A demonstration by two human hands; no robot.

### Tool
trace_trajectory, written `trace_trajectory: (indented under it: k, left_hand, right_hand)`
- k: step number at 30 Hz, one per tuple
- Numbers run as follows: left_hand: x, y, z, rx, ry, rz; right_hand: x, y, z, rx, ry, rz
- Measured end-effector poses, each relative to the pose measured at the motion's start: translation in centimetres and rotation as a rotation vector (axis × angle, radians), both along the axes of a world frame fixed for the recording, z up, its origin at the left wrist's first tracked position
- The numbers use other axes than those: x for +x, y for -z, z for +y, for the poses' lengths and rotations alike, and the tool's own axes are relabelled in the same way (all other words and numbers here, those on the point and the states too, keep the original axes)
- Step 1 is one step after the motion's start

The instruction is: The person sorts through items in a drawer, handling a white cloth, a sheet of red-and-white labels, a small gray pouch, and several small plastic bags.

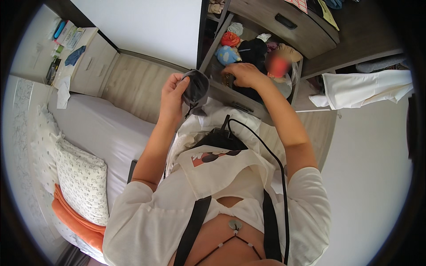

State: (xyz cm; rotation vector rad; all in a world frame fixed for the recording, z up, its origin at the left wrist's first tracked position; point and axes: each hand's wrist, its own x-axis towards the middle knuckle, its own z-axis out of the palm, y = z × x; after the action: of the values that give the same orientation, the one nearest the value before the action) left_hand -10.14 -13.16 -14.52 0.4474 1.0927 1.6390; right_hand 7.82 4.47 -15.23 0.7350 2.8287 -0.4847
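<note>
My left hand (174, 93) grips a dark grey drawstring pouch (195, 88) by its upper edge, with the thumb on top. The pouch's mouth gapes and its black cord hangs below, just left of the drawer. Inside the pulled-out drawer (294, 95), my right hand (245, 74) reaches in at the near left corner, fingers bent down and together. A small brownish, shiny thing (227, 80) shows at its fingertips; its kind is too small to tell. Beyond the hand lie rolled clothes: an orange bundle (230, 39), a blue patterned one (227, 55) and black cloth (253, 52).
Above the open drawer is another drawer front (284, 20) with a dark handle. White cloth (361, 90) hangs over an edge at right. A bed (106, 122) with a patterned pillow (82, 181) and a nightstand (91, 62) stand at left. A black cable (279, 164) runs down my front.
</note>
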Motion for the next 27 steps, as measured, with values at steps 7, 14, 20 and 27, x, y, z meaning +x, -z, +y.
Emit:
trace_trajectory:
  k: [7,14,20,27]
  left_hand:
    - [-0.6,0.7,0.5,0.013,0.031,-0.019]
    - [-0.2,0.2,0.9,-0.014,-0.006,-0.014]
    - [-0.2,0.1,0.9,-0.011,-0.017,-0.032]
    - [-0.2,0.0,0.8,0.002,-0.020,-0.021]
  right_hand:
    - [0.2,0.4,1.0,0.018,0.084,0.008]
    - [-0.2,3.0,4.0,-0.478,0.291,0.412]
    - [0.1,3.3,4.2,-0.520,0.377,0.422]
    - [-0.4,2.7,2.8,-0.054,0.287,0.508]
